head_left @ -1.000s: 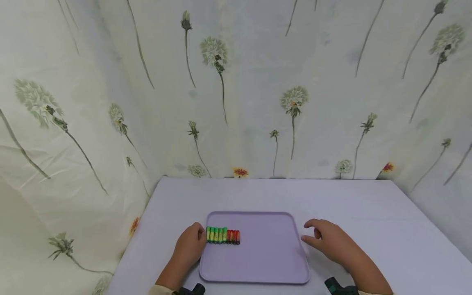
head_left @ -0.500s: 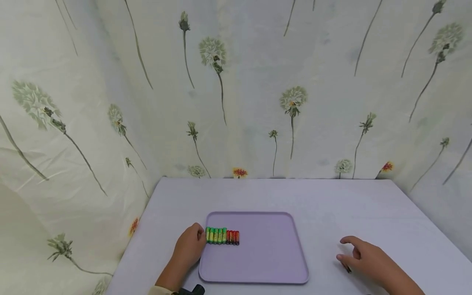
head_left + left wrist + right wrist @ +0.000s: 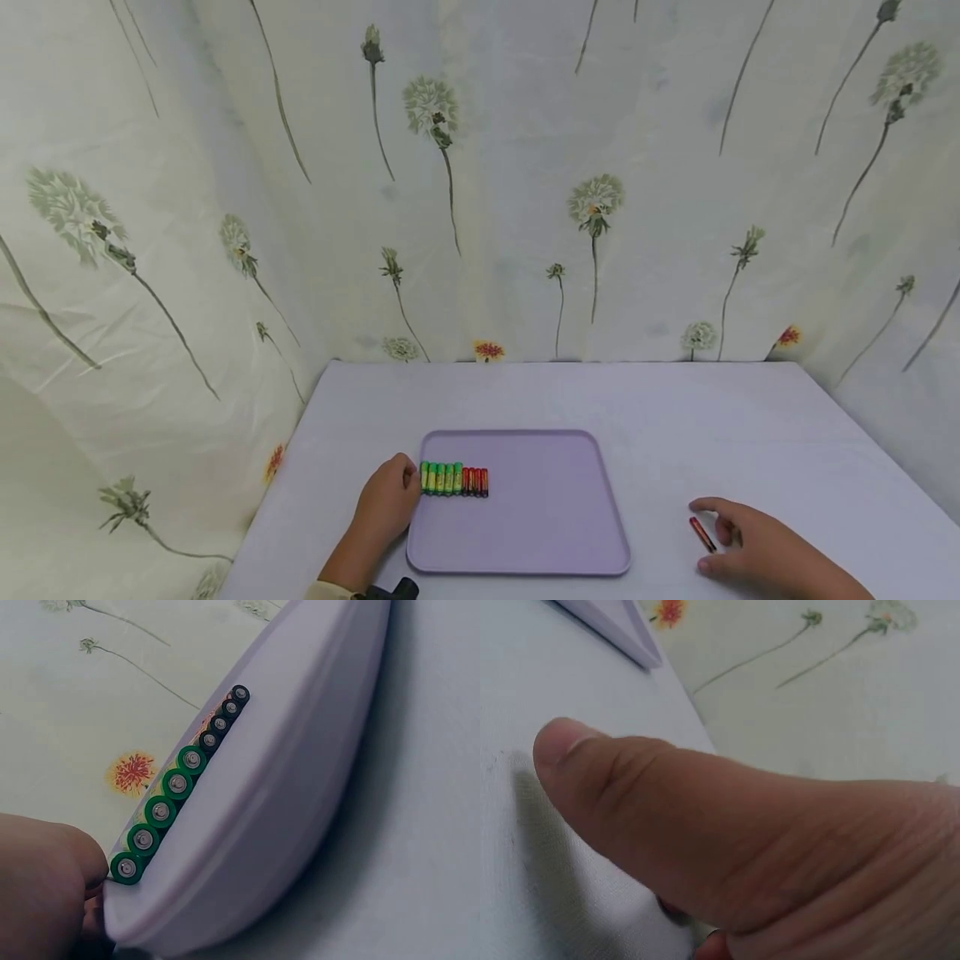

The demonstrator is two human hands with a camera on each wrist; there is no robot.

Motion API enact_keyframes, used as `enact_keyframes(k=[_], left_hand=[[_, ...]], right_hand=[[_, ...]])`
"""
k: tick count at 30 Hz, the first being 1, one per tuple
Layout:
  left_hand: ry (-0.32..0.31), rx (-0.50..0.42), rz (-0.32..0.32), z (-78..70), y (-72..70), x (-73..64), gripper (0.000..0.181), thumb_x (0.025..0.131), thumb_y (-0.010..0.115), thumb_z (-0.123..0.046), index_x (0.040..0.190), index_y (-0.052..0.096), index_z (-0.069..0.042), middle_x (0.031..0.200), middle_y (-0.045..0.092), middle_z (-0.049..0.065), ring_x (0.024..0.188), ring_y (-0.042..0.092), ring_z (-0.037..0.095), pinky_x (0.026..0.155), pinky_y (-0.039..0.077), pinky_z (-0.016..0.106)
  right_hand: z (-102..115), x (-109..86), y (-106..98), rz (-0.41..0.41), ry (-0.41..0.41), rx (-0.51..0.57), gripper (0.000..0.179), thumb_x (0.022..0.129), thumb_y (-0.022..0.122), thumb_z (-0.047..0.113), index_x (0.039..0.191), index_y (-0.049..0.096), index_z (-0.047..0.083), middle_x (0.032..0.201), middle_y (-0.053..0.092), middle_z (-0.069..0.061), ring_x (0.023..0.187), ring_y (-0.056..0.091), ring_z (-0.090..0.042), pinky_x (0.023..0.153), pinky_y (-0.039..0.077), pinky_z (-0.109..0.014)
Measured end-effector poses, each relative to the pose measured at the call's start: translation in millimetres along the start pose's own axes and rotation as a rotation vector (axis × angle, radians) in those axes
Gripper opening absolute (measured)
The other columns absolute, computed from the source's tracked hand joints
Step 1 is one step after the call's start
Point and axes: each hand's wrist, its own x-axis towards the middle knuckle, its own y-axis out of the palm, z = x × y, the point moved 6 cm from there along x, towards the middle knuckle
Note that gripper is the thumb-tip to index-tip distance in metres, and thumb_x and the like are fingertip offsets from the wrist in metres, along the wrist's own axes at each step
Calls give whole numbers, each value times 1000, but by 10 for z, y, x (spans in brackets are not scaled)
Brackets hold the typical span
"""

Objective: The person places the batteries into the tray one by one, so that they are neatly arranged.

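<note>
My left hand (image 3: 386,496) grips the left rim of a lilac tray (image 3: 540,521), with its fingertips right beside the nearest green battery. On the tray, several green batteries (image 3: 441,479) stand side by side in a row that continues with several thinner red batteries (image 3: 475,482). The left wrist view shows the green battery ends (image 3: 160,812) lined up with the black ends (image 3: 220,724) of the thinner ones. A single red battery (image 3: 702,535) lies slanted on the table, between the spread thumb and index finger of my right hand (image 3: 768,550). The thumb (image 3: 667,802) fills much of the right wrist view.
A pale cloth-covered table (image 3: 555,396) carries the tray. Behind and to the sides hangs a curtain (image 3: 510,208) printed with dandelions. A black wrist camera (image 3: 393,588) shows below the left hand. The tray's corner (image 3: 645,656) appears in the right wrist view.
My right hand has moved right and toward me, from beside the tray to the loose red battery, and its thumb and index finger have spread around it. The left hand stays put.
</note>
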Motion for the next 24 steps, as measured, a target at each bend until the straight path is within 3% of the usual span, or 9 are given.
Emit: enact_keyframes(k=[8, 15, 24], left_hand=[[9, 3, -8, -2, 15, 2, 10, 103, 60, -19, 101, 61, -9, 82, 55, 0, 74, 50, 14, 66, 42, 32], [18, 3, -9, -2, 7, -3, 10, 103, 60, -18, 101, 61, -9, 82, 56, 0, 74, 51, 14, 66, 42, 32], [23, 6, -9, -16, -1, -18, 10, 102, 59, -18, 101, 61, -9, 83, 56, 0, 74, 50, 14, 66, 42, 32]], right_hand=[[-56, -84, 11, -16, -180, 20, 61, 83, 85, 46, 133, 63, 17, 94, 53, 6, 77, 46, 2, 68, 38, -23], [-71, -88, 24, -21, -160, 88, 52, 87, 83, 42, 129, 65, 18, 93, 55, 6, 74, 48, -1, 67, 38, -23], [-60, -96, 44, -113, -133, 62, 45, 86, 83, 47, 119, 65, 21, 86, 56, 12, 70, 49, 0, 67, 38, -22]])
